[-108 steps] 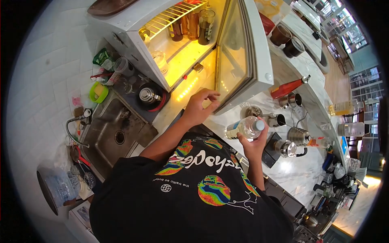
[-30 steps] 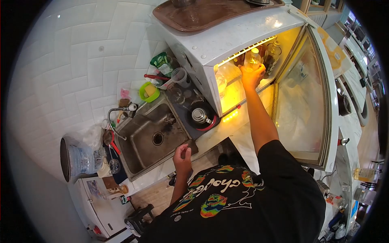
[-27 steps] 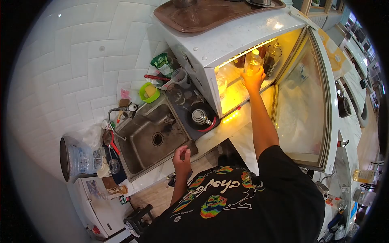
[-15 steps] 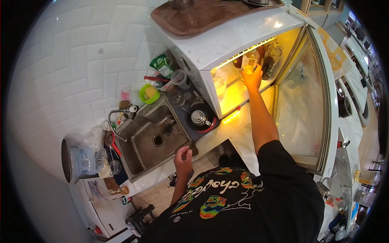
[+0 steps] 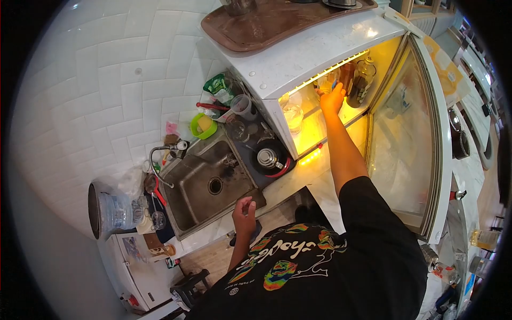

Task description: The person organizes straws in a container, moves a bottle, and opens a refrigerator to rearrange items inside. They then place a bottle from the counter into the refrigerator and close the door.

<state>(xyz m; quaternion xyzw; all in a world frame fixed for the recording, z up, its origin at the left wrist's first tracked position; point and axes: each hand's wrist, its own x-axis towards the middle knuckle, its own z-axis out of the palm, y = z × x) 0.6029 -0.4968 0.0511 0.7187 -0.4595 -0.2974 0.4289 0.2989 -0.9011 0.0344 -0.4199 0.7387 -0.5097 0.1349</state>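
My right hand (image 5: pixel 332 99) reaches into the lit white countertop fridge (image 5: pixel 320 45) and is closed on a clear plastic bottle (image 5: pixel 325 83) standing on the upper wire shelf. Dark glass bottles (image 5: pixel 361 80) stand just right of it. A glass jar (image 5: pixel 293 114) sits on the shelf below, to the left. The fridge's glass door (image 5: pixel 405 133) hangs wide open on the right. My left hand (image 5: pixel 244 212) hovers at the counter's front edge beside the sink (image 5: pixel 208 181), fingers loosely curled and holding nothing.
A brown tray (image 5: pixel 277 21) lies on top of the fridge. A steel kettle (image 5: pixel 266 158) sits on a dark mat between sink and fridge. Cups, a green bowl (image 5: pixel 204 125) and packets crowd the tiled wall. A water jug (image 5: pixel 114 210) stands left of the sink.
Earlier I held the bottle at chest height with my left hand on the fridge door. My right hand has since carried it onto the upper shelf; my left hand dropped to the counter edge.
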